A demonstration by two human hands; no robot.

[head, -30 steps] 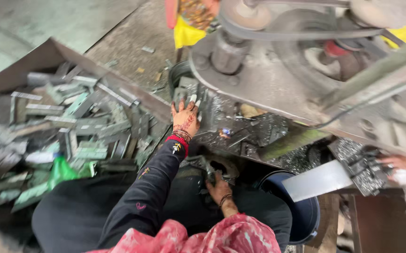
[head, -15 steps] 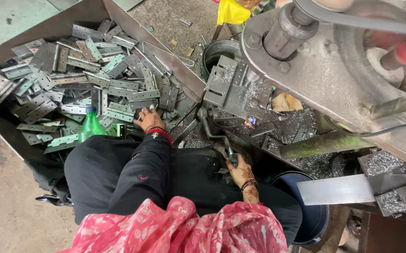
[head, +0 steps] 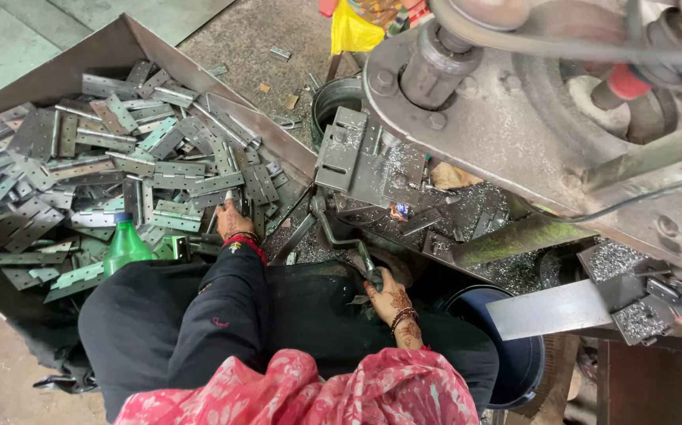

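My left hand closes on flat grey metal hinges heaped in the steel tray; my right hand grips the machine's bent metal crank.

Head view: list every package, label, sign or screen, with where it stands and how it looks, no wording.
No signs or screens show.
Green plastic bottle: upright by the left knee at the edge of the bin of metal hinge plates, blue cap; no label discernible.
Yellow bag or cloth: top centre on the floor, beside the machine, crumpled, with a red patterned piece above it.
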